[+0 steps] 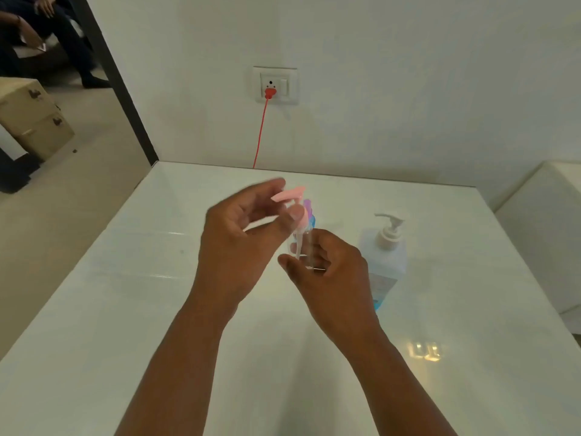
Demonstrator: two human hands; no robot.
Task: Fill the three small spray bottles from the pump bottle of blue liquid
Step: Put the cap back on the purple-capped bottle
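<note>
Left hand (239,228) pinches pink pump cap (290,199), lifted with its tube partly inside clear small bottle (303,247), which looks empty and is gripped by right hand (327,269) above white table (125,309). Purple and blue caps (309,212) behind. Pump bottle (385,256) just right, blue liquid low.

1. Two bare forearms enter from six o'clock, one toward seven and one toward five.
2. No sleeves show on either arm up to the picture's lower edge.
3. The left hand (239,228) wears no glove, ring or band that can be seen.
4. The right hand (327,262) is likewise bare; its wrist carries no watch or strap.
5. A short, unpainted thumbnail shows on the left hand.
</note>
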